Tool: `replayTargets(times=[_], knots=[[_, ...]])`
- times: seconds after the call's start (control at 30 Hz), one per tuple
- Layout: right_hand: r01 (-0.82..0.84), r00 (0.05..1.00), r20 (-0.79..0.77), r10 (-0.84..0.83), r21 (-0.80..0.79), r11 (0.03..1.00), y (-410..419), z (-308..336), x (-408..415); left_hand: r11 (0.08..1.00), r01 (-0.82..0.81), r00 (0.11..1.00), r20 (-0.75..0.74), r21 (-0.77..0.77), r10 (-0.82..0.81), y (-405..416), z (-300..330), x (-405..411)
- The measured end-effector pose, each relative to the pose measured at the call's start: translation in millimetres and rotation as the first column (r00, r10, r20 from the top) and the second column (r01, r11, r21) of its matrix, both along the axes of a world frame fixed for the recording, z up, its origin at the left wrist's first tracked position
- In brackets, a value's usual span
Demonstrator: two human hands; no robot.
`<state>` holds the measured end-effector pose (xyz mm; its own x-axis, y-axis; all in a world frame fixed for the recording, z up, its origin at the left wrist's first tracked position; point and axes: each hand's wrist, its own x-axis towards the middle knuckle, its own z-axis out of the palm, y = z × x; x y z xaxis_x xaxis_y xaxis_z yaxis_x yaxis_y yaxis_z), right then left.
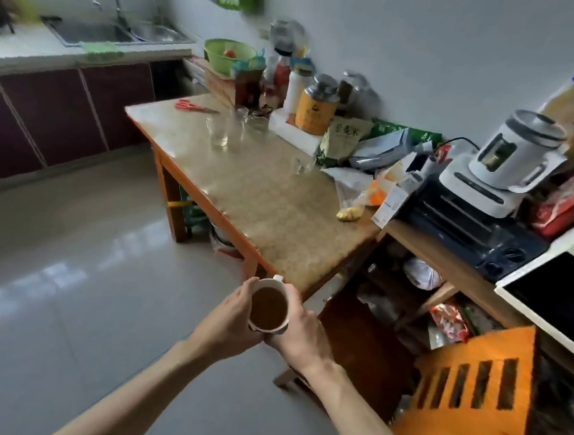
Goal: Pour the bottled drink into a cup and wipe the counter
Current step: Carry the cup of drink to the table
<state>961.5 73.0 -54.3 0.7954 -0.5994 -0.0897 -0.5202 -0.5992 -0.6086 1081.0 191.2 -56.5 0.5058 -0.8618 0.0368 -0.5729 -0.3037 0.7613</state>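
Observation:
A white cup point(269, 308) full of brown drink is held in the air in front of the table's near corner, over the floor. My left hand point(231, 319) wraps its left side and my right hand point(299, 331) wraps its right side, so both grip it. The table point(266, 195) has a speckled beige top with an orange wooden frame. Bottles point(280, 76) stand among the clutter at the table's far end; which one held the drink I cannot tell. A green cloth point(101, 48) lies on the white counter by the sink.
Empty glasses point(218, 129) and orange scissors point(193, 107) sit at the table's far end. Bags and packets crowd its right edge. A white blender point(510, 159) stands on a dark oven at right. The steel sink point(97, 32) is far left. An orange wooden stool point(471, 389) stands near right.

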Motion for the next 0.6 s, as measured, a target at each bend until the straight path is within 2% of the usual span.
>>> replayTargets(times=[0.23, 0.6], knots=[[0.068, 0.996, -0.068, -0.062, 0.091, 0.994, -90.0, -32.9, 57.7, 0.991, 0.104, 0.995, -0.013, 0.083, -0.103, -93.6, -29.6, 65.4], [0.074, 0.994, -0.086, -0.062, 0.147, 0.986, -222.0, -55.6, 140.1, 0.962, 0.042, 0.999, -0.025, 0.271, -0.036, -229.8, -50.4, 149.3]])
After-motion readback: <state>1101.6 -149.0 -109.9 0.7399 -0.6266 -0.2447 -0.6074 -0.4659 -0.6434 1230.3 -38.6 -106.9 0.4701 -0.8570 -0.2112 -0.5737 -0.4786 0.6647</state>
